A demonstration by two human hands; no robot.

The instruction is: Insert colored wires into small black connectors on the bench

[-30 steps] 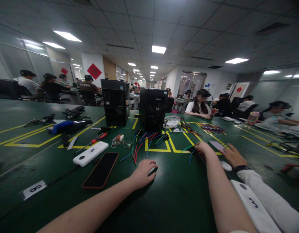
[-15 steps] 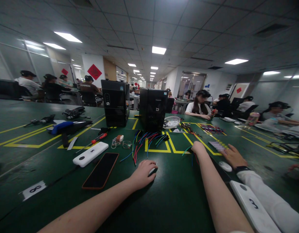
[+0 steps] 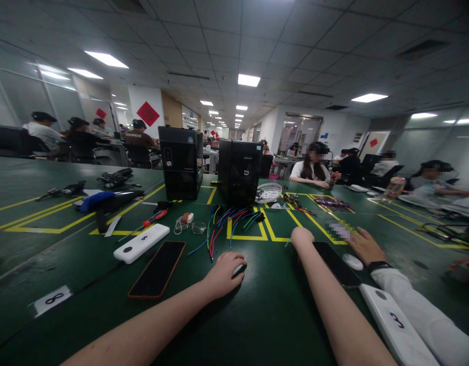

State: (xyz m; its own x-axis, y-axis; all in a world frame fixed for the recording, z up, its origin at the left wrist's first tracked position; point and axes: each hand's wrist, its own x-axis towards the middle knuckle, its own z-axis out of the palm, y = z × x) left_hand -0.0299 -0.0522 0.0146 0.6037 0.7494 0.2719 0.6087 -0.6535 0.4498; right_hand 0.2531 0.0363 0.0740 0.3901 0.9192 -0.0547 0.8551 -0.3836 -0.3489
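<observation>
My left hand [image 3: 224,273] rests on the green table [image 3: 272,315], fingers curled over a small white object [image 3: 239,269]. My right hand [image 3: 302,237] is stretched forward in a closed grip; thin coloured wires [image 3: 288,242] poke out beside it. A fan of red, blue and green wires [image 3: 226,221] lies just beyond both hands, in front of two black computer towers [image 3: 240,170]. A black phone [image 3: 158,268] and a white power bank marked 8 [image 3: 142,242] lie to the left of my left hand.
A co-worker's hand [image 3: 366,245] in a white sleeve holds a phone at the right, by a white mouse [image 3: 352,261], a dark phone [image 3: 336,263] and a white box marked 3 [image 3: 398,325]. Red screwdriver [image 3: 153,217], glasses [image 3: 192,226], white basket [image 3: 269,191]. People sit around.
My right hand has drawn leftward and back toward me with the wires, uncovering the dark phone beside it. My left hand has stayed put.
</observation>
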